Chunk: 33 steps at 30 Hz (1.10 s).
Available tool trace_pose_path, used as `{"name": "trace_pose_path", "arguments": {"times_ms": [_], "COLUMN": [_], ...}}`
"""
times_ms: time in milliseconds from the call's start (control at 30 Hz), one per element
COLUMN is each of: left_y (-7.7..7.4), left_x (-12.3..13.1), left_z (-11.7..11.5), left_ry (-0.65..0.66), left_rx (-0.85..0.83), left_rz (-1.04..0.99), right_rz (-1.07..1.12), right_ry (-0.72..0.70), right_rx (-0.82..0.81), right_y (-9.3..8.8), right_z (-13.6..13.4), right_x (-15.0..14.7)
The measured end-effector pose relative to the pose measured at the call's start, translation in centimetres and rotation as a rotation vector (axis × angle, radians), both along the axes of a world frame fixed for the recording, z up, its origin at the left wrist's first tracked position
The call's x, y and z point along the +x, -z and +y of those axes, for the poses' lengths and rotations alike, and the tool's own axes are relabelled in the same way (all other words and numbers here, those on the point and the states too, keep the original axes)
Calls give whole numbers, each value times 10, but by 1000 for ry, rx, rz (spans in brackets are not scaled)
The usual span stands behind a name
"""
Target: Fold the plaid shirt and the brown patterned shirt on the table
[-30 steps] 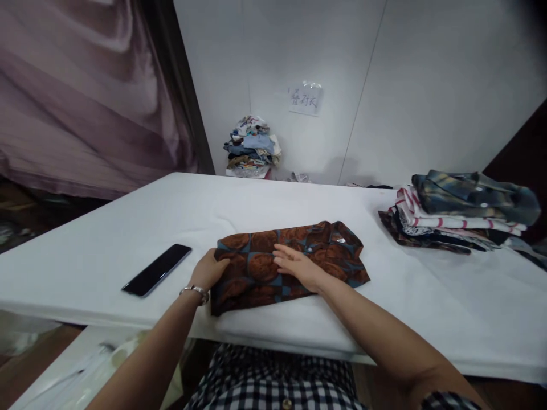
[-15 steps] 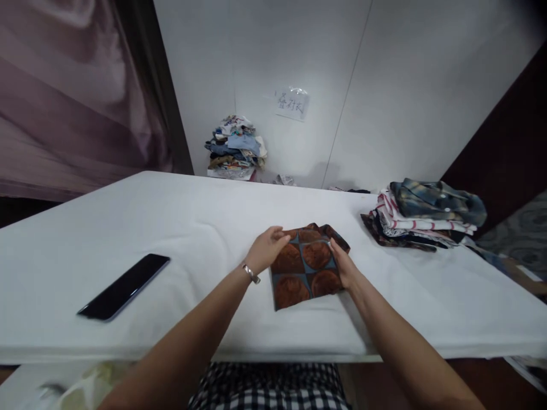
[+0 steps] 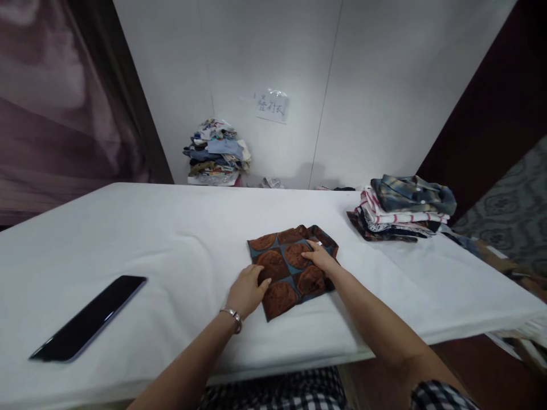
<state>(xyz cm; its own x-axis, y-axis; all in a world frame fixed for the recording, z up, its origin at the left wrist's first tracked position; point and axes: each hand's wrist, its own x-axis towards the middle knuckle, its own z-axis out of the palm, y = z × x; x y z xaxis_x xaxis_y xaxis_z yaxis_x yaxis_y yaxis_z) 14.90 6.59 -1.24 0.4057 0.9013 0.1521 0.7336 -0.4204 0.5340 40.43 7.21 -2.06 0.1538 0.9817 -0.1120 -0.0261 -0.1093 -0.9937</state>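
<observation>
A folded brown shirt [image 3: 280, 265] with large round rust-coloured shapes on blue-grey squares lies on the white-covered table, its collar end at the right. At its left edge is my left hand [image 3: 247, 291], a bracelet on the wrist, with thumb and fingers curled over the border of the cloth. My right hand [image 3: 321, 259] rests on top of the shirt near the collar, fingers stretched out over the fabric and the thumb apart from them. The underside of the shirt is hidden.
A black phone-like slab [image 3: 89, 319] lies at the left of the table [image 3: 171, 213]. Folded shirts are stacked [image 3: 401, 208] at the right, a plaid one on top. Behind the far edge rises a clothes pile [image 3: 217, 152]. A handwritten sheet [image 3: 272, 106] hangs on the wall.
The shirt has turned slightly and now lies flatter. My left hand has moved from its top left corner down to its left edge; my right hand has shifted from its right side onto its top.
</observation>
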Motion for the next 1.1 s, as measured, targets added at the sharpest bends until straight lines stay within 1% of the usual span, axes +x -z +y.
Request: {"name": "trace_pose_path", "arguments": {"times_ms": [100, 200, 267, 400, 467, 533, 600, 667, 733, 800, 867, 933, 1033, 1100], "left_y": [1, 3, 4, 5, 4, 2, -1, -5, -9, -12, -15, -19, -23, -20], "left_x": [-1, 1, 3, 6, 6, 5, 1, -6, -16, -28, -40, -51, -63, -66], "left_z": [4, 10, 13, 19, 22, 25, 27, 28, 28, 26, 24, 21, 18, 16], "left_ry": [23, -5, -29, -54, -60, -72, -121, -198, -271, -338, -408, -476, -548, -571], "left_rx": [-4, 20, 33, 19, 0, -27, -106, -275, -475, -616, -680, -702, -721, -719], "left_rz": [-43, -67, -74, -92, -115, -168, -249, -370, -552, -777, -981, -1119, -1206, -1225], "right_rz": [-120, -263, -248, -59, -28, -45, -66, -55, -32, 6, 46, 87, 121, 161], "right_ry": [75, 171, 170, 64, 48, 54, 50, 10, -32, -80, -147, -216, -264, -257], "right_rx": [45, 86, 91, 38, 12, 32, 76, 111, 144, 182, 222, 249, 235, 192], "right_y": [14, 19, 16, 1, -7, -15, -23, -33, -42, -50, -53, -52, -44, -39], "right_z": [3, -4, -14, -33, -37, -36, -33, -28, -24, -21, -19, -17, -16, -16], "right_x": [11, 17, 17, 7, 0, -8, -20, -37, -59, -85, -112, -137, -165, -172]}}
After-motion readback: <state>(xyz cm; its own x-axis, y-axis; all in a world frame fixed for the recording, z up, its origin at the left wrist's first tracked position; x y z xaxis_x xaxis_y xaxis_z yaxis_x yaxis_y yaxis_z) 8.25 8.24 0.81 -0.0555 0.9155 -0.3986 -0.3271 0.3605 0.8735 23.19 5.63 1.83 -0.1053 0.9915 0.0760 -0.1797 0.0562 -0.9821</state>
